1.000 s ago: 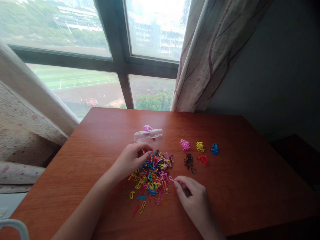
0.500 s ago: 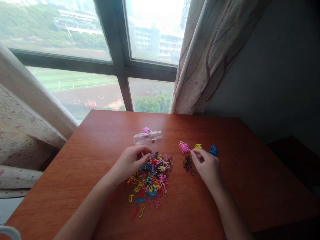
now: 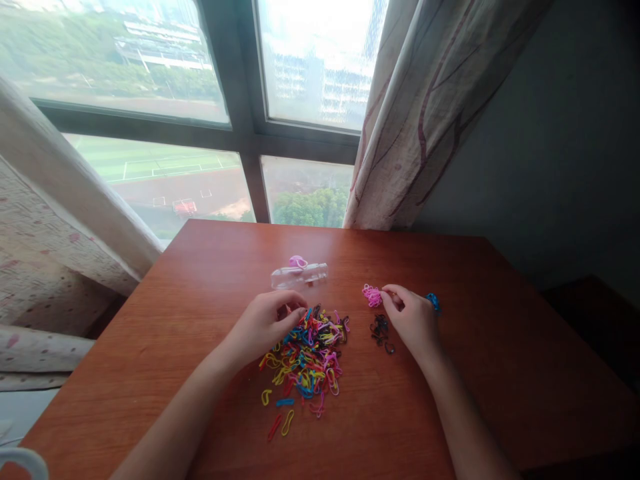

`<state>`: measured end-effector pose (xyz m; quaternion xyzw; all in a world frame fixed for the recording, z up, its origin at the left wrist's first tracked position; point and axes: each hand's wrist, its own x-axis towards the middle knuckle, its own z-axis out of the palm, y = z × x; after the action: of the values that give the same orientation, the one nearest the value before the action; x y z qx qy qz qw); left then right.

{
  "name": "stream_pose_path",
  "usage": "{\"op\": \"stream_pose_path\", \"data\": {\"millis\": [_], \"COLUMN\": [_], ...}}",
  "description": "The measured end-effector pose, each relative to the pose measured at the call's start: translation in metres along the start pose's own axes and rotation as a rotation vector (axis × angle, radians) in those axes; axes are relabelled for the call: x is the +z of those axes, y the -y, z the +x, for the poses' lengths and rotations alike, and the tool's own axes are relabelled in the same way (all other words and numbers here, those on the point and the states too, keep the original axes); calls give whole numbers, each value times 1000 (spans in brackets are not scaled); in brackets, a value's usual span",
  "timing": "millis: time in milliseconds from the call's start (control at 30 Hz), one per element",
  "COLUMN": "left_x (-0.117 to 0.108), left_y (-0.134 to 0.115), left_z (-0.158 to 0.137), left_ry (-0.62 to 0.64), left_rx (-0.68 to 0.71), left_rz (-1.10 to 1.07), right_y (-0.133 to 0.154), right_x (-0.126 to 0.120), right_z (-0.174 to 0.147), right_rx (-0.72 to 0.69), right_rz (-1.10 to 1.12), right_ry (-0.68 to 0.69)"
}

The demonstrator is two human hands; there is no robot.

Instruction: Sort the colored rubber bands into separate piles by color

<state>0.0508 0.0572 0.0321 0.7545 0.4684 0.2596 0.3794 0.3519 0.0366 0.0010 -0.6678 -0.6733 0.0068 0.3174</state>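
Observation:
A heap of small loops that look like rubber bands [image 3: 310,353], in red, yellow, blue, pink and black, lies on the brown table [image 3: 220,427]. My left hand [image 3: 265,323] rests at the heap's upper left edge, fingers loosely curled and thumb apart, with nothing visibly held. To the right is a small pile of pink rubber bands [image 3: 371,295]. My right hand [image 3: 413,320] touches its right edge, thumb and forefinger pinched on a pink rubber band mostly hidden by the fingertips. Black rubber bands [image 3: 380,328] sit below it, and blue rubber bands [image 3: 433,303] show behind the hand.
A clear plastic container [image 3: 300,275] with a pink piece [image 3: 297,262] lies behind the heap. A few single bands are scattered near the heap's front. Beyond the table's far edge are a window [image 3: 310,187] and curtains [image 3: 385,167]. A white curved object [image 3: 23,460] shows at lower left.
My right hand has moved in against the pink pile, and the pink band drawn out from it no longer shows. The yellow bands are now hidden behind that hand. My left hand stays by the heap.

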Motion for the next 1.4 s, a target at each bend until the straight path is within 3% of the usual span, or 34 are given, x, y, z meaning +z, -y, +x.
{"op": "stream_pose_path", "data": {"millis": [233, 400, 567, 733, 1167, 1400], "left_x": [-2, -2, -3, 0, -6, -3], "left_y": [2, 5, 6, 4, 14, 18], "left_z": [0, 0, 1, 1, 2, 2], "left_ry": [7, 7, 5, 16, 18, 16], "left_rx": [-23, -27, -33, -11, 8, 20], "left_rz": [-15, -5, 8, 60, 465, 535], "right_y": [31, 55, 62, 59, 60, 62], "right_x": [-12, -5, 8, 13, 13, 11], "right_z": [-34, -71, -93, -96, -97, -96], "right_rx": [16, -16, -29, -15, -11, -7], "right_rz": [188, 294, 336, 341, 351, 358], "right_ry": [-23, 112, 201, 226, 236, 236]}}
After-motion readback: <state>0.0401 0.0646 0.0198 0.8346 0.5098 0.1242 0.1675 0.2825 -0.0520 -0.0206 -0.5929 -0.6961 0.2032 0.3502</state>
